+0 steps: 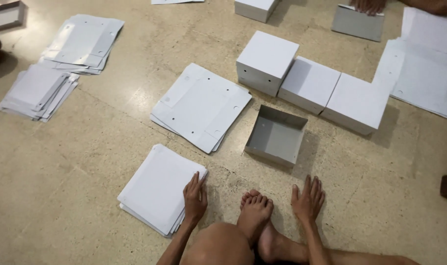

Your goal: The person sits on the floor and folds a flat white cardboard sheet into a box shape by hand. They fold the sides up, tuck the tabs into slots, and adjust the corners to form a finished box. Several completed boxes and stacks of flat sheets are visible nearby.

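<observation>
Nearby, three closed white boxes (pixel 309 81) flank one open tray (pixel 276 135); left hand (pixel 195 196) lies spread on a card stack (pixel 157 186), right hand (pixel 308 198) lies spread flat on the floor (pixel 86 147).

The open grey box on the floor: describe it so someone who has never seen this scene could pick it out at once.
Start from the person's bare foot at the bottom, between the left hand and the right hand. Just beyond the foot, on the stone floor, sits the open box, below a row of three closed white boxes. It alone is open-topped and empty, showing a grey inside.
</observation>
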